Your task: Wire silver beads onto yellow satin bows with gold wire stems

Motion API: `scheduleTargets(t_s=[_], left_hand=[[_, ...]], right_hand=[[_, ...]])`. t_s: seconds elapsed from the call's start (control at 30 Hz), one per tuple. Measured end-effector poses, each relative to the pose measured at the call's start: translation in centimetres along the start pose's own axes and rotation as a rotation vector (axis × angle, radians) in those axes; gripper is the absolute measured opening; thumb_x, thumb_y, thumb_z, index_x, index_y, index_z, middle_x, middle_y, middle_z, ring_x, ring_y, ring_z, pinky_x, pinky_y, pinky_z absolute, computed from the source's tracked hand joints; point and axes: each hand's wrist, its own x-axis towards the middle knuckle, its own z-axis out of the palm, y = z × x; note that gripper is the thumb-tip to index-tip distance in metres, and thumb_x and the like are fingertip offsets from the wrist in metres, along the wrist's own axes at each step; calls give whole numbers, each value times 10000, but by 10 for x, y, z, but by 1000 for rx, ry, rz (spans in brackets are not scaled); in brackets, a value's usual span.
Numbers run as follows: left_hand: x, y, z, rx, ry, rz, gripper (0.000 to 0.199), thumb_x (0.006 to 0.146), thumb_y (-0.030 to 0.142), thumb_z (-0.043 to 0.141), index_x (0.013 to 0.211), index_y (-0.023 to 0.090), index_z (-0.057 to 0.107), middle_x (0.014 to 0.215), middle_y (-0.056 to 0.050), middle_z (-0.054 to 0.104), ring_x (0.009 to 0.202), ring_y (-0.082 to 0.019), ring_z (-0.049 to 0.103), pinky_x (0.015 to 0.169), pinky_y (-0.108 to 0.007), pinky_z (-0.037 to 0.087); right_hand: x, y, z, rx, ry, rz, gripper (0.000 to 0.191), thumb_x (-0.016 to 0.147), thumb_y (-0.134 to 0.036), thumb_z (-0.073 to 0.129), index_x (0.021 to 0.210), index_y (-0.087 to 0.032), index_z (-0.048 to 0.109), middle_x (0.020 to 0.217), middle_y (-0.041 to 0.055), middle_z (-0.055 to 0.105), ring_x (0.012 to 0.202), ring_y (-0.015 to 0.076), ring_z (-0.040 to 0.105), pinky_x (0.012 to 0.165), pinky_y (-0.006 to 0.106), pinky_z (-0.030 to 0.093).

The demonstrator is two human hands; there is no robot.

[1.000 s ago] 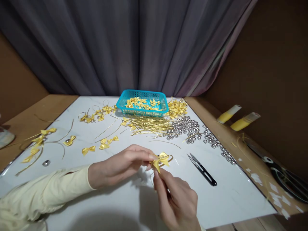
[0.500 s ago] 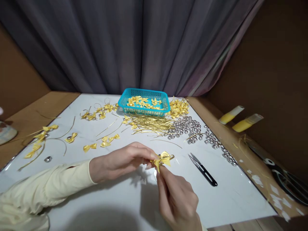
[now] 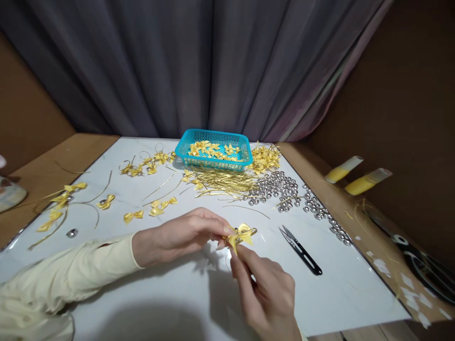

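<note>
A yellow ribbon bow (image 3: 244,233) with a gold cord looped through it is between my two hands, above the white board (image 3: 170,293). My left hand (image 3: 188,234) pinches the bow's left side between thumb and fingers. From below and to the right, my right hand (image 3: 266,289) has its fingertips closed at the bow's lower middle; whether they grip ribbon or cord is hard to see. To the right lie black thread snips (image 3: 302,251), blades pointing away from me.
Behind my hands stands a blue basket (image 3: 213,163) of yellow bows. Near it lie gold cords (image 3: 227,182), silver beads (image 3: 277,184) and a bow pile (image 3: 265,158). More bows (image 3: 133,216) and cord pieces are at left. Scissors (image 3: 426,272) and two yellow-filled tubes (image 3: 368,182) rest at right.
My right hand's fingers have shifted slightly at the bow, with a little more gap between thumb and forefinger. My left hand and the bow stay nearly in place.
</note>
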Motion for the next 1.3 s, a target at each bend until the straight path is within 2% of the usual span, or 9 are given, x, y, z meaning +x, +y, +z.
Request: scheduleTargets(t_s=[0.13,0.37,0.47,0.6,0.7,0.83,0.93,1.07,1.3], left_hand=[[1,-1,-2,-7,-18,-19,116,661,208,654,603,117,696,612,-12,614,581,-103,454,600,-226,350],[4,0,-5,16,11,-25,116,665,179,642,581,116,691,581,-6,605,548,-89,442,557,-212,343],[5,0,-6,25,5,-14,113,662,178,640,581,121,695,579,-7,600,544,-90,434,541,-211,336],[4,-1,-5,26,4,-21,119,665,190,637,588,117,691,580,-8,591,560,-92,439,554,-207,336],[3,-2,-4,30,2,-25,124,664,197,637,583,113,678,576,-7,583,571,-95,441,559,-209,333],[3,0,-4,62,-10,-18,145,682,191,624,564,120,668,568,-3,584,569,-97,440,559,-215,334],[1,3,-6,113,-28,-9,181,712,173,602,547,125,658,581,-2,599,579,-97,461,585,-218,348],[-4,8,-6,172,-81,28,222,770,162,574,566,122,653,607,1,614,594,-91,489,617,-212,362],[-15,17,1,280,-101,74,218,794,195,584,600,126,658,625,1,619,618,-100,501,634,-217,370]], right_hand=[[1,0,-3,-48,-8,-33,219,840,-10,435,949,-150,563,563,-3,529,422,109,453,447,221,371],[5,3,-5,-227,-5,-181,236,828,-2,435,1017,-91,545,547,14,532,440,144,454,444,252,359],[5,4,-6,-159,-31,-130,217,833,-4,443,992,-105,552,561,9,531,440,130,454,454,241,359],[6,1,-10,52,-99,24,171,864,-33,443,828,-161,551,535,-26,500,402,89,437,441,213,342],[6,0,-11,111,-147,100,181,878,-55,440,776,-169,537,542,-28,510,406,79,452,443,206,340],[4,3,-8,28,-71,-19,164,844,-21,462,878,-155,550,560,-20,513,419,91,439,454,215,342],[5,7,-10,-73,-85,-86,183,826,-3,465,898,-152,542,558,-19,486,433,106,411,462,231,339],[9,7,-18,-41,-146,-52,188,843,-9,449,884,-172,534,587,-18,498,454,102,427,471,220,355],[3,-2,-20,-46,-134,-10,253,853,-6,441,988,-189,552,612,-6,555,489,116,494,516,235,398]])
